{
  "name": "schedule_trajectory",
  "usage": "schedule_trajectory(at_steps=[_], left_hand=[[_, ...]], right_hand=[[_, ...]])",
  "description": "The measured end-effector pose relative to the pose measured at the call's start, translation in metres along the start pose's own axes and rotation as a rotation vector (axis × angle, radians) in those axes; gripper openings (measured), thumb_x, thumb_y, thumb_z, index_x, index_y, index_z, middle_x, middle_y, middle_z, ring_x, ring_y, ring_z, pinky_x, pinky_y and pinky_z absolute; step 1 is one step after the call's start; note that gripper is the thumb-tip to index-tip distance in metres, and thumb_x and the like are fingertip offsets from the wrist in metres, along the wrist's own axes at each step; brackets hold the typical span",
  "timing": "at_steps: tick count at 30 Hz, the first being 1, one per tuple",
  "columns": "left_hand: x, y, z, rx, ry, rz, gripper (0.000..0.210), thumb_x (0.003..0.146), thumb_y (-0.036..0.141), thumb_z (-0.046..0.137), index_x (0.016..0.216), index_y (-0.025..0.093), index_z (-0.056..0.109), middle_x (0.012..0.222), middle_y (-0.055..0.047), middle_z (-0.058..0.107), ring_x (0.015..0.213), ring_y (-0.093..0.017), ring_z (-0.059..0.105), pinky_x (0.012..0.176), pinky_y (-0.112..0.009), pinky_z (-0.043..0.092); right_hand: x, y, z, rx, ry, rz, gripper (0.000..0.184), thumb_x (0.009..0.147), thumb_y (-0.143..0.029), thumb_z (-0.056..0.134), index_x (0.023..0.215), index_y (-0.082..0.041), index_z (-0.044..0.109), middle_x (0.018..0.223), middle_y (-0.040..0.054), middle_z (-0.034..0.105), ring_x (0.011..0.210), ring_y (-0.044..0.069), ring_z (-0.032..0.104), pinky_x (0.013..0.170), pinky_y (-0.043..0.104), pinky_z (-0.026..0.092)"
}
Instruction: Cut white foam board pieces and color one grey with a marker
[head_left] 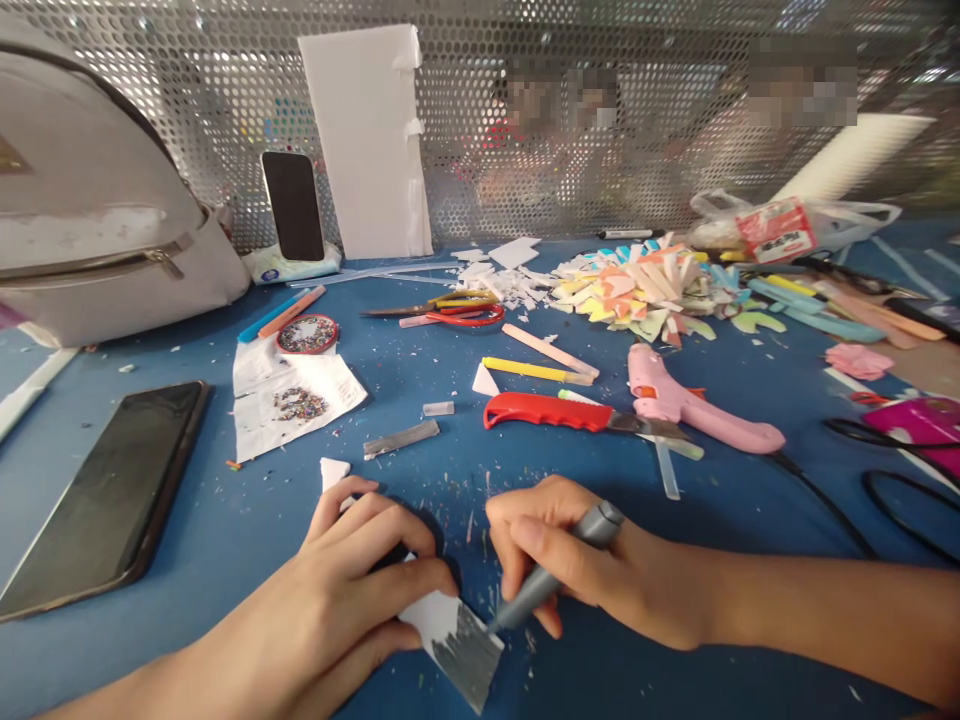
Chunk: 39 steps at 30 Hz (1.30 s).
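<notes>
My right hand [559, 560] grips a grey marker [540, 580] whose tip touches a small white piece of foam or card [461, 640]. Dark grey colouring covers the piece's lower right part; its upper left is white. Holding that piece against the blue table is my left hand [367, 590], its thumb and fingers closed on the edge. Beyond the left hand lie a grey-coloured strip [401, 440] and a short clear stick [439, 409]. A red-handled knife [555, 412] rests past the right hand, beside a pink glue gun [697, 405].
A black phone [112, 490] lies at left near a backpack [105, 200]. Tiny beads sit on white paper [255, 400]. Scissors [457, 308], a yellow stick [525, 370] and a heap of coloured scraps [637, 285] are farther back. The glue gun's cord [825, 505] runs right.
</notes>
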<state>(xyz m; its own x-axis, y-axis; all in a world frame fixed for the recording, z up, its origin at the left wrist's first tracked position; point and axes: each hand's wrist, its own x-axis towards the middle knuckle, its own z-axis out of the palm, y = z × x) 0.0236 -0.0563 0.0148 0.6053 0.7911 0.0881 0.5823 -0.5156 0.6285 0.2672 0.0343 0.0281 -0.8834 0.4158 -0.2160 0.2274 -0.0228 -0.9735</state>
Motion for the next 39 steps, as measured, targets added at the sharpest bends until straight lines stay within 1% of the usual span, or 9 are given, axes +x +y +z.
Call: schedule_trajectory(at_steps=[8, 12, 14, 17, 24, 30, 34, 39], left_hand=[[-0.0004, 0.0008, -0.0005, 0.007, -0.008, 0.001, 0.023, 0.103, 0.017, 0.047, 0.121, 0.027, 0.056, 0.110, -0.003, 0.056, 0.103, -0.021, 0.049, 0.109, -0.035, 0.020], [0.0001, 0.0015, -0.0016, 0.012, -0.010, 0.003, 0.024, 0.102, 0.015, 0.048, 0.122, 0.026, 0.056, 0.110, -0.002, 0.055, 0.103, -0.020, 0.049, 0.109, -0.033, 0.016], [0.0006, 0.0013, -0.0019, 0.008, -0.017, 0.004, 0.025, 0.101, 0.014, 0.049, 0.122, 0.026, 0.055, 0.111, -0.001, 0.055, 0.102, -0.019, 0.049, 0.109, -0.032, 0.015], [0.0008, 0.0002, -0.0014, 0.006, -0.019, 0.006, 0.028, 0.100, 0.012, 0.050, 0.123, 0.027, 0.055, 0.111, -0.001, 0.055, 0.103, -0.019, 0.049, 0.109, -0.032, 0.014], [-0.0004, -0.0003, -0.0002, 0.003, -0.011, 0.010, 0.031, 0.098, 0.009, 0.052, 0.123, 0.028, 0.055, 0.111, -0.001, 0.055, 0.103, -0.020, 0.050, 0.109, -0.032, 0.015], [-0.0004, -0.0007, -0.0006, 0.012, -0.005, 0.013, 0.028, 0.099, 0.012, 0.052, 0.123, 0.027, 0.056, 0.111, 0.000, 0.054, 0.102, -0.020, 0.049, 0.109, -0.032, 0.015], [-0.0003, -0.0011, -0.0002, 0.010, -0.008, 0.016, 0.028, 0.100, 0.013, 0.051, 0.123, 0.027, 0.056, 0.112, -0.001, 0.055, 0.102, -0.020, 0.049, 0.109, -0.033, 0.017], [-0.0001, -0.0006, 0.0002, 0.010, -0.001, 0.012, 0.025, 0.101, 0.015, 0.050, 0.121, 0.027, 0.057, 0.110, -0.001, 0.055, 0.102, -0.020, 0.050, 0.108, -0.033, 0.019]], right_hand=[[-0.0007, 0.0019, -0.0005, -0.003, 0.011, -0.002, 0.058, 0.101, -0.061, 0.038, 0.072, -0.014, 0.056, 0.059, -0.0009, 0.052, 0.050, 0.009, 0.050, 0.051, 0.021, 0.038], [-0.0004, 0.0016, -0.0003, -0.004, 0.015, 0.000, 0.057, 0.102, -0.059, 0.037, 0.071, -0.014, 0.055, 0.060, -0.0012, 0.050, 0.050, 0.009, 0.051, 0.051, 0.021, 0.038], [-0.0002, 0.0018, 0.0001, -0.006, 0.033, 0.000, 0.055, 0.101, -0.058, 0.038, 0.073, -0.015, 0.055, 0.060, -0.0011, 0.051, 0.051, 0.009, 0.051, 0.051, 0.020, 0.038], [0.0002, 0.0023, 0.0008, 0.004, 0.027, 0.007, 0.056, 0.102, -0.058, 0.038, 0.071, -0.014, 0.055, 0.060, -0.0008, 0.051, 0.051, 0.009, 0.051, 0.053, 0.021, 0.039], [0.0001, 0.0025, 0.0001, 0.003, 0.025, 0.009, 0.056, 0.102, -0.057, 0.037, 0.070, -0.014, 0.054, 0.061, -0.0009, 0.050, 0.050, 0.009, 0.051, 0.052, 0.021, 0.039], [-0.0009, 0.0033, -0.0008, -0.033, 0.025, -0.004, 0.057, 0.102, -0.055, 0.035, 0.069, -0.014, 0.055, 0.062, -0.0004, 0.050, 0.050, 0.009, 0.051, 0.054, 0.022, 0.040], [-0.0013, 0.0042, -0.0011, -0.045, 0.020, -0.034, 0.054, 0.102, -0.054, 0.037, 0.070, -0.014, 0.056, 0.061, -0.0006, 0.050, 0.051, 0.010, 0.053, 0.053, 0.022, 0.040], [-0.0005, 0.0063, -0.0006, -0.059, 0.025, -0.065, 0.054, 0.103, -0.051, 0.036, 0.070, -0.014, 0.056, 0.060, -0.0011, 0.050, 0.051, 0.010, 0.053, 0.054, 0.022, 0.041]])
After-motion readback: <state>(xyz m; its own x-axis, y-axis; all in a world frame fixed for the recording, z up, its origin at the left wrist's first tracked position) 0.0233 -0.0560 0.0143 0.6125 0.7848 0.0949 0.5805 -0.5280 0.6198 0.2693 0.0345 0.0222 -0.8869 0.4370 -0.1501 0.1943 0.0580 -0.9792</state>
